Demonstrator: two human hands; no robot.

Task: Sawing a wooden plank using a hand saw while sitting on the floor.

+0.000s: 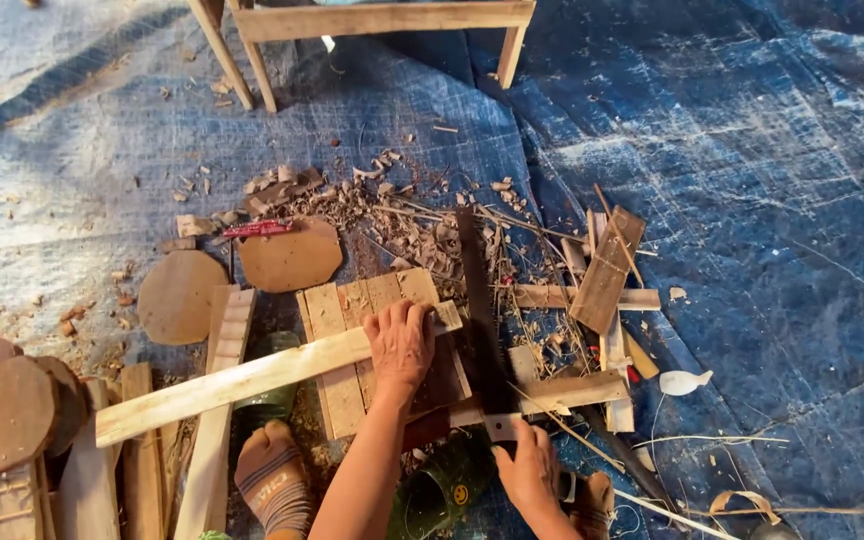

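Note:
My left hand (401, 343) presses flat on a long pale wooden strip (242, 381) that lies across a small slatted wooden panel (347, 310). My right hand (529, 468) grips the handle end of a dark hand saw (479, 300), whose blade runs away from me just right of the strip's end. My foot in a striped sock (272, 478) and a green sandal (442, 490) rest below the panel.
A blue tarp (752, 200) covers the ground. Round wooden discs (290, 257) and wood shavings (392, 215) lie beyond the panel. Loose planks (607, 270) lie to the right, more boards (142, 450) at the left. Wooden furniture legs (252, 60) stand at the top.

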